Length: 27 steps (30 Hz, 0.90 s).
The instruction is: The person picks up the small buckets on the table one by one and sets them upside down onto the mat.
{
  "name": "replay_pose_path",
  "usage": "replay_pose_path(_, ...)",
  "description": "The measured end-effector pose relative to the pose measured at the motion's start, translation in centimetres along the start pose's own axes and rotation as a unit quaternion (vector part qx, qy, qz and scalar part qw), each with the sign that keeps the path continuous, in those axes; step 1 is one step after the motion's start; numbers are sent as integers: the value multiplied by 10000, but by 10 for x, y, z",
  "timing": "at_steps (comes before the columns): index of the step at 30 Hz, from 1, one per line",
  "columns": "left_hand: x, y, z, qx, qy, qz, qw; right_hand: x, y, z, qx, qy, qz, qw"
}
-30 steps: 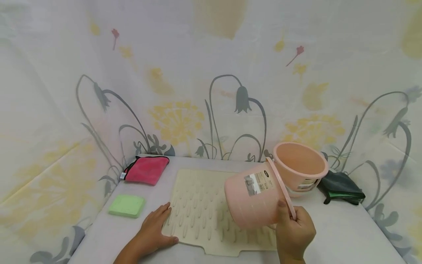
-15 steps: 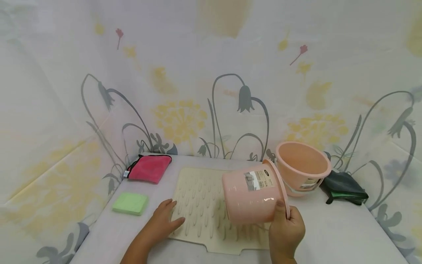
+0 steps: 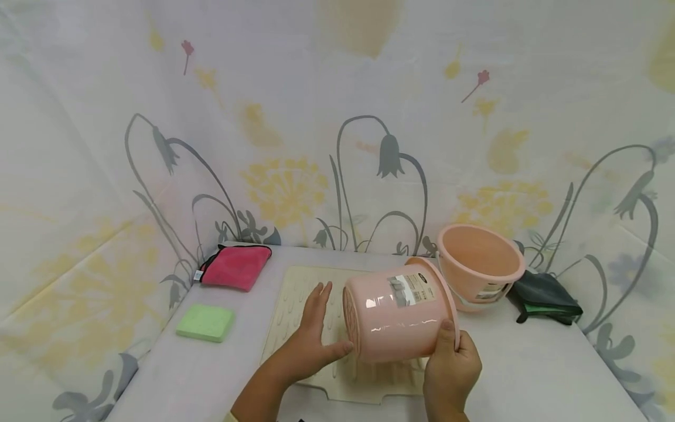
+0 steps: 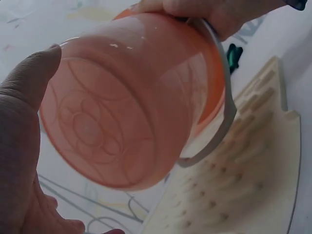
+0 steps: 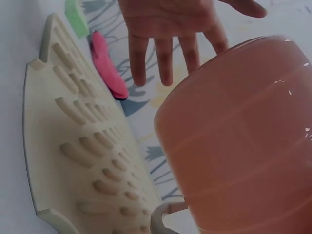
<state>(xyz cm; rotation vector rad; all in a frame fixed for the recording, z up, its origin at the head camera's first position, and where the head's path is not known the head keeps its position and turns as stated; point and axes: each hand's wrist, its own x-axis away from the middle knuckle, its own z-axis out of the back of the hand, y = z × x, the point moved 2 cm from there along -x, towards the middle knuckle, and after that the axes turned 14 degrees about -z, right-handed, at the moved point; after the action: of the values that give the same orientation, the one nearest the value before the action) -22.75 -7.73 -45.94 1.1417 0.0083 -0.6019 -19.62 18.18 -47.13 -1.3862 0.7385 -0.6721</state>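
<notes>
A pink bucket (image 3: 392, 313) is held tilted on its side above a cream ridged mat (image 3: 295, 293), its base toward the left. My right hand (image 3: 453, 369) grips it by the rim, thumb on the outer wall. Beside the base is my left hand (image 3: 311, 346), fingers spread and straight; in the left wrist view its thumb (image 4: 34, 73) lies close to the base edge, and I cannot tell if it touches. The bucket's pale handle (image 4: 226, 117) hangs below toward the mat. A paper label (image 3: 411, 290) shows on the upper side.
A second pink bucket (image 3: 480, 264) stands upright at the back right, with a black and green folded cloth (image 3: 548, 296) beside it. On the left lie a red cloth pouch (image 3: 237, 266) and a light green sponge (image 3: 205, 322). A flowered curtain (image 3: 295, 117) surrounds the white table.
My left hand has lifted off the mat's left edge and moved right to the bucket's base. The held bucket has shifted slightly left and turned more level.
</notes>
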Motion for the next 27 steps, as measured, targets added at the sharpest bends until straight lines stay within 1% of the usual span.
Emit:
replay_pose_path(5, -7, 5, -23, 730, 205, -29, 9971, 2, -1, 0, 46, -42, -147, 9999)
replay_pose_path(7, -8, 5, -30, 892, 320, -26, 9955, 4, -1, 0, 57, -90, -195, 9998)
replay_pose_path(9, -9, 5, -35, 957, 410, -7, 9946, 6, 0, 0, 40, -135, -184, 9997)
replay_pose_path(14, -11, 6, -38, 1124, 599, -5, 9919, 9, -2, 0, -51, -163, 43, 9998)
replay_pose_path(18, -12, 5, -40, 1438, 645, -47, 9875, 10, -1, 1, -112, -169, 139, 9997)
replay_pose_path(20, -12, 4, -41, 1655, 650, -94, 9840, 10, -1, 1, -163, -227, 154, 9995)
replay_pose_path(23, -12, 2, -42, 2017, 713, -169, 9767, 11, -2, 1, -287, -338, 178, 9989)
replay_pose_path(25, -12, 2, -42, 2159, 780, -199, 9731, 12, -2, 1, -346, -399, 213, 9984)
replay_pose_path(27, -12, 2, -42, 2181, 864, -215, 9719, 12, -3, 2, -359, -415, 260, 9982)
